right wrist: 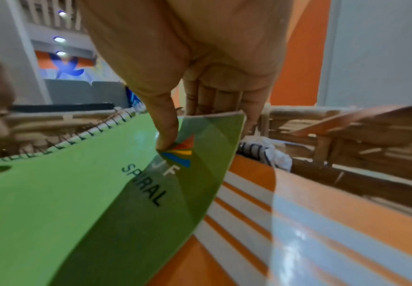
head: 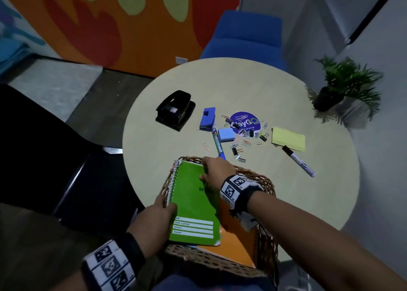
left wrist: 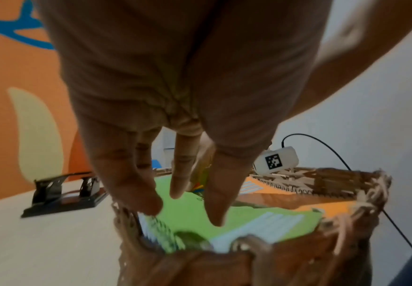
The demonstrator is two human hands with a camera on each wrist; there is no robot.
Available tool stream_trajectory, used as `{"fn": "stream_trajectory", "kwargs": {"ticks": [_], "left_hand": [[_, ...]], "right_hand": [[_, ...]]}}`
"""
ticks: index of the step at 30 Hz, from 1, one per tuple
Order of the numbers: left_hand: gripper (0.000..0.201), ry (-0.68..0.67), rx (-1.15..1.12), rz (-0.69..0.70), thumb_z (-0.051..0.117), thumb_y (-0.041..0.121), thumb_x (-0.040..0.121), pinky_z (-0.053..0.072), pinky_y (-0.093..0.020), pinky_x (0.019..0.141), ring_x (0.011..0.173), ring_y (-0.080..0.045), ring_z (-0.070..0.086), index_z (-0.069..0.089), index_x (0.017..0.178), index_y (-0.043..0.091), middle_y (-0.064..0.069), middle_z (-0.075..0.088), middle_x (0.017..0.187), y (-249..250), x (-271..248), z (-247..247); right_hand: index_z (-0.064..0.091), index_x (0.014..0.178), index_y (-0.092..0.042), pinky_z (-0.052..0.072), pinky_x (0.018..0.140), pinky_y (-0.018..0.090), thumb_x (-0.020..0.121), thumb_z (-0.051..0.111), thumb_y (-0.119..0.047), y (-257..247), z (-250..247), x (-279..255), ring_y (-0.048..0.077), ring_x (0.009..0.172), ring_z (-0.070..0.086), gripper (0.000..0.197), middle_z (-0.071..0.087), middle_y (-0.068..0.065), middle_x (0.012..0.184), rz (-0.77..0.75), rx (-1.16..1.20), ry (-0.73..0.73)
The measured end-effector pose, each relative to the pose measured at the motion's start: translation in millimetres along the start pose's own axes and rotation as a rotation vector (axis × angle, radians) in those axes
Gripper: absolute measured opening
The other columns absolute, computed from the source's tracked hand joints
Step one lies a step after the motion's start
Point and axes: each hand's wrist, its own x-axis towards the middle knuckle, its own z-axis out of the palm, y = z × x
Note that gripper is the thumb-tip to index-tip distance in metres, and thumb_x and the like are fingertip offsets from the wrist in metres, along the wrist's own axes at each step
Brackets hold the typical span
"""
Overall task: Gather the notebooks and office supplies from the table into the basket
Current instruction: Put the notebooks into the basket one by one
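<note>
Right hand (head: 217, 169) pinches green notebook's (head: 193, 205) far corner in basket (head: 267, 242); left hand (head: 157, 219), fingers spread, touches its left edge.

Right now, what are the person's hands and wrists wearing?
Both forearms are bare, no sleeves or gloves. The left hand and the right hand each have a black wrist strap carrying white blocks printed with black square tag markings. A thin black cable runs from the right wrist's block.

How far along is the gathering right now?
Done: orange notebook lies in the basket. In hand: right hand pinches the green notebook, left hand at its spiral edge. Left on the table: hole punch, markers, clips, sticky notes.
</note>
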Motion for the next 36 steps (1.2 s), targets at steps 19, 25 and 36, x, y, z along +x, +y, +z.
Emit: {"fn": "stream_trajectory", "kwargs": {"ticks": [19, 25, 36], "left_hand": [[0.091, -0.279, 0.442, 0.286, 0.049, 0.058, 0.085, 0.008, -0.054, 0.118, 0.148, -0.034, 0.005, 0.002, 0.151, 0.015, -0.022, -0.005, 0.158, 20.7, 28.4, 12.2], [0.091, -0.307, 0.477, 0.271, 0.05, 0.053, 0.086, 0.008, -0.054, 0.117, 0.147, -0.036, 0.0, -0.001, 0.151, 0.013, -0.024, -0.009, 0.158, 24.5, 31.6, 18.6], [0.047, 0.125, -0.231, 0.188, 0.062, 0.045, 0.085, 0.048, -0.03, 0.088, 0.105, -0.018, 0.063, 0.057, 0.127, 0.024, 0.0, 0.066, 0.123, -0.2, 97.5, -100.6]], "right_hand": [[0.019, 0.147, -0.021, 0.033, 0.108, 0.054, 0.073, 0.073, -0.048, 46.2, 32.4, -67.9, 0.033, 0.141, 0.015, 0.096, 0.006, 0.007, 0.159, -0.279, -0.373, -0.263], [0.012, 0.15, -0.019, 0.038, 0.105, 0.052, 0.073, 0.075, -0.042, 49.0, 39.5, -68.8, 0.03, 0.145, 0.007, 0.102, -0.005, 0.004, 0.161, -0.249, -0.308, -0.252], [0.054, 0.13, -0.02, 0.048, 0.095, 0.035, 0.083, 0.067, -0.037, 52.3, -49.0, -28.2, 0.021, 0.111, 0.06, 0.051, 0.06, 0.003, 0.128, -0.185, 0.261, -0.033]]}}
